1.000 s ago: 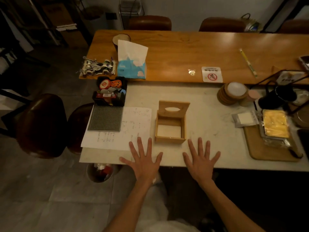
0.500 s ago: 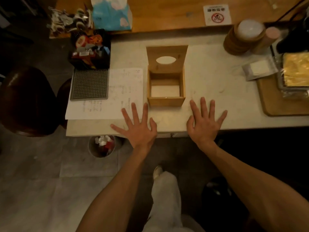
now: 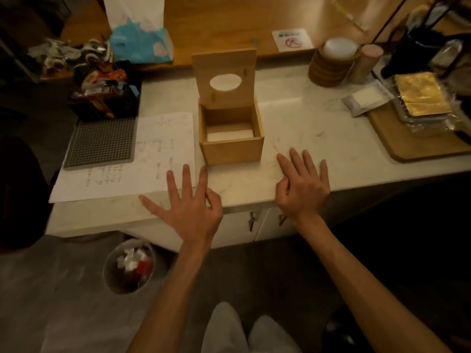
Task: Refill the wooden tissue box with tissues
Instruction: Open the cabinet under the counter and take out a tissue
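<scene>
Open-lidded square wooden tissue box (image 3: pixel 230 138): beyond and between left hand (image 3: pixel 190 205) and right hand (image 3: pixel 303 186); both splayed flat, empty, near white marble counter (image 3: pixel 300 123) front edge.

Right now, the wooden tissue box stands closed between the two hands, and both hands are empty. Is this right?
Not quite. The head view shows the wooden tissue box open, its lid tilted up at the back. The rest holds: the left hand and right hand are empty.

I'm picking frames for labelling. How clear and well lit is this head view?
Head view: dim, warm light; the wooden box and both hands read clearly, the toy cars at far left are smeared, the corners fall dark, and the wide lens bends the counter edge.
</scene>
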Demonstrator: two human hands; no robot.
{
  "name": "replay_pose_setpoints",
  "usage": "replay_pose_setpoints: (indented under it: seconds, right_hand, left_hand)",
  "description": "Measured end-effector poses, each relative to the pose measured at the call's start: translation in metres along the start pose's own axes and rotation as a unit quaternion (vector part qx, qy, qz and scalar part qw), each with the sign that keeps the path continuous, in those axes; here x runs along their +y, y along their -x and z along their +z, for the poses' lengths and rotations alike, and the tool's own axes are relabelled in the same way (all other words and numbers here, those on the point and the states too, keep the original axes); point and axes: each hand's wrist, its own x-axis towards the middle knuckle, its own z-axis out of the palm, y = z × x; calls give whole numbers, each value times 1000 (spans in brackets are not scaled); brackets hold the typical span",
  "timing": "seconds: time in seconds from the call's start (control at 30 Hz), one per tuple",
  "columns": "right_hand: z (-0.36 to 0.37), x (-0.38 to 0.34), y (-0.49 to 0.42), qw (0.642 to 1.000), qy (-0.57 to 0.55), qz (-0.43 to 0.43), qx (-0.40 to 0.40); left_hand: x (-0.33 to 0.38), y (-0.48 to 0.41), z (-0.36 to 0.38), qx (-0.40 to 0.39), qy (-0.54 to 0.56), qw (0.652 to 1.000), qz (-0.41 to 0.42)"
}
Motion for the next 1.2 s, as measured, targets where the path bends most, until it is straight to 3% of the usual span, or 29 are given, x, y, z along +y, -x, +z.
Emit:
replay_pose_setpoints:
  seconds: [0.23, 0.4, 0.6, 0.67, 0.7, 0.77, 0.83, 0.9, 0.97, 1.03, 1.1, 1.2]
  right_hand:
    - [23, 8, 6, 978, -62, -49, 194]
    - [30, 13, 7, 959, -53, -49, 273]
    - [21, 7, 12, 965, -34, -57, 252]
    - [22, 3, 20, 963, -81, -65, 249]
    - [25, 2, 28, 953, -138, -75, 261]
    - [40, 0, 53, 899, -264, -100, 335]
    - [66, 1, 85, 859, -334, -73, 382]
    - [99, 4, 108, 865, -403, -16, 297]
    - [130, 3, 117, 871, -476, 59, 110]
    - [148, -1, 120, 820, -559, 117, -47]
    - [154, -7, 126, 755, -633, 131, -112]
    - [152, -4, 147, 761, -630, 85, -129]
  left_hand:
    - [-19, 5, 33, 187, 55, 975, 103]
    - [-14, 7, 32, 298, 113, 943, 93]
    - [-13, 11, 18, 248, 113, 959, 78]
    - [-15, 11, 13, 231, 96, 964, 94]
    - [-17, 11, 12, 223, 91, 964, 112]
    - [-25, 14, 14, 217, 100, 958, 158]
    - [-41, 25, 21, 214, 129, 943, 221]
    - [-58, 49, 39, 230, 190, 908, 296]
    - [-69, 83, 65, 232, 271, 877, 323]
    - [-68, 109, 84, 200, 299, 882, 306]
    - [-62, 120, 94, 158, 285, 902, 284]
    - [-50, 125, 89, 124, 270, 923, 245]
